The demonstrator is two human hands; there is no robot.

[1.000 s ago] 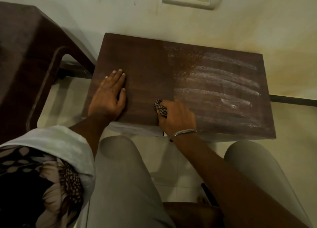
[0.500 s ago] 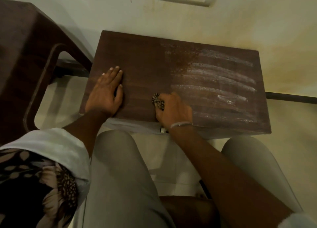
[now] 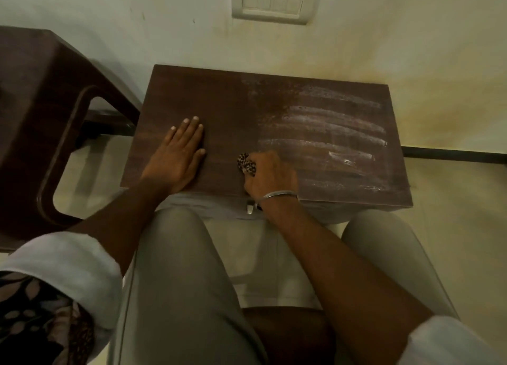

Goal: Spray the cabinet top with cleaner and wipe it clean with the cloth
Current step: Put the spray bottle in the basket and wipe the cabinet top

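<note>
The dark brown cabinet top (image 3: 225, 109) stands against the wall in front of me. Its right half carries whitish streaks of cleaner (image 3: 329, 128); its left half looks dark and plain. My right hand (image 3: 270, 173) is closed on a bunched spotted cloth (image 3: 246, 163), pressed onto the top near the front edge at the middle. A bit of cloth sticks out to the left of the fist. My left hand (image 3: 178, 156) lies flat, palm down, on the left front part of the top. No spray bottle is in view.
A dark brown plastic stool (image 3: 41, 123) stands close at the left of the cabinet. A white switch plate (image 3: 274, 0) is on the wall above. My knees (image 3: 178, 254) sit just under the cabinet's front edge, where a small metal latch (image 3: 250, 208) hangs.
Both hands stay almost in place on the top; the right fist with the cloth shifts only slightly near the front edge. The streaks on the right half look the same. The camera tilted.
</note>
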